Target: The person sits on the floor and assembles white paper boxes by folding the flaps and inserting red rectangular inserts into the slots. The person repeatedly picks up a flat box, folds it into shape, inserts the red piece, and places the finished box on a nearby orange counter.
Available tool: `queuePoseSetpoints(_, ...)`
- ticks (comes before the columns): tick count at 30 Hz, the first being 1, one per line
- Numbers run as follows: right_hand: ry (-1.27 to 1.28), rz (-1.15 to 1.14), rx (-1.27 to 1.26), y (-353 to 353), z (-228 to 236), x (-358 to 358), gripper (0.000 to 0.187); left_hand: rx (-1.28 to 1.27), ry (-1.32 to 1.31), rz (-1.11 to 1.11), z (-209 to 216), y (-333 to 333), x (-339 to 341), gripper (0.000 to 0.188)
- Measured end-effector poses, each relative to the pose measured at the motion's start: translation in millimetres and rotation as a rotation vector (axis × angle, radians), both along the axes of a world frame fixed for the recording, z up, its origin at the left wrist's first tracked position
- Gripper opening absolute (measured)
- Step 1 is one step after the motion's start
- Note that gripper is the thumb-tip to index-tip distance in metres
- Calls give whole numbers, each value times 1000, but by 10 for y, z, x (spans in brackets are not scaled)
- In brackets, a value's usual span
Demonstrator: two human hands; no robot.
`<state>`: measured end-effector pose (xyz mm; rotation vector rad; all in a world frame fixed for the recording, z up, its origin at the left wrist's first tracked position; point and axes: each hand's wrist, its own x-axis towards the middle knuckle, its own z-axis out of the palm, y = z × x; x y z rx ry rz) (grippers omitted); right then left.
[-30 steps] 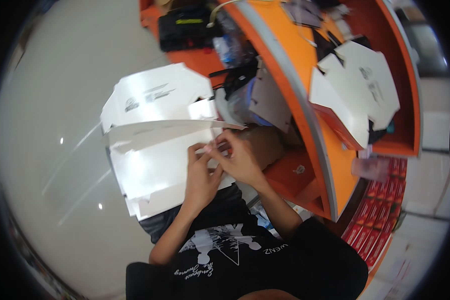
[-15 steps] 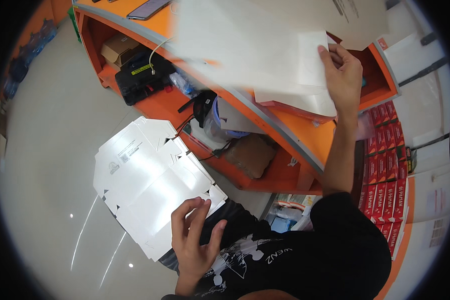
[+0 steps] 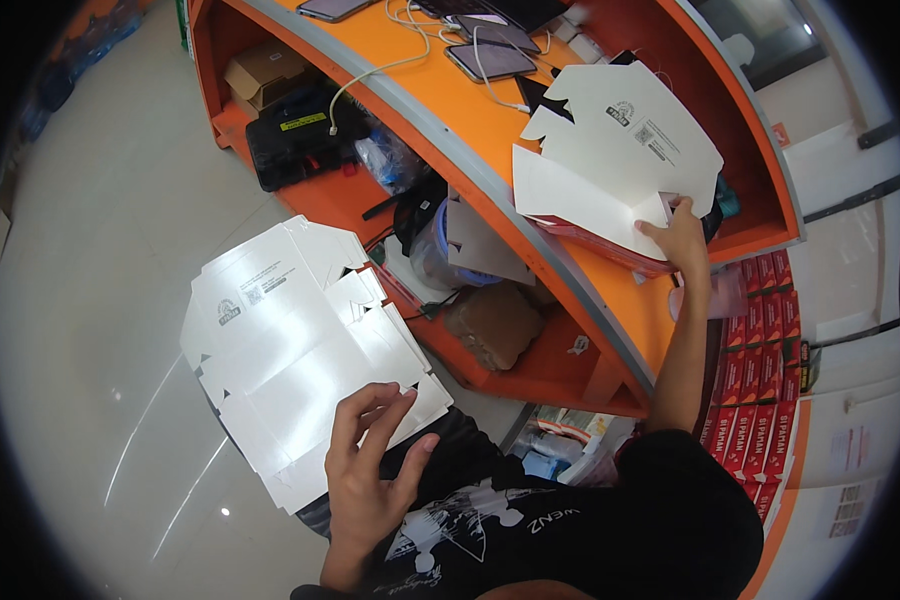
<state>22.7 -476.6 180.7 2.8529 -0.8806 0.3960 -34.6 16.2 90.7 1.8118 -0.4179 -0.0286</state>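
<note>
On the orange counter at the right stands a partly folded carton [image 3: 610,160], white inside and red outside, with its printed lid panel raised. My right hand [image 3: 678,238] pinches a side flap at its near right corner, thumb inside the carton. Across my lap lie flat, unfolded white carton blanks [image 3: 290,345] with notched edges and small print on the top one. Above the near right edge of these blanks, my left hand [image 3: 370,465] is raised with its fingers bent and apart, holding nothing.
Phones [image 3: 490,62] and white cables lie on the far counter [image 3: 390,45]. A black case [image 3: 295,145], a brown box [image 3: 265,75] and a purple-rimmed bucket [image 3: 435,250] fill the shelf below. Stacked red cartons [image 3: 750,430] stand at the right.
The carton in my right hand has come down onto the counter, and its lid panel now stands away from me. My left hand has hardly moved over the blanks.
</note>
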Motion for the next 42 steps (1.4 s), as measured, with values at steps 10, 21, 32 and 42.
queuePoseSetpoints(10, 174, 0, 158, -642, -71, -40, 85, -54, 27, 3, -61, -69, -7, 45)
queuePoseSetpoints(21, -510, 553, 317, 2135, 15, -507, 37, -12, 123, 247, -329, 317, 71, 37)
queuePoseSetpoints(32, 208, 599, 859, 2770, -1911, -299, 49, -114, 350, 239, -623, 197, 102, 28)
queuePoseSetpoints(42, -3, 1116, 801, 3172, -1345, -395, 40, -418, 668, 202, -648, -52, 224, 46)
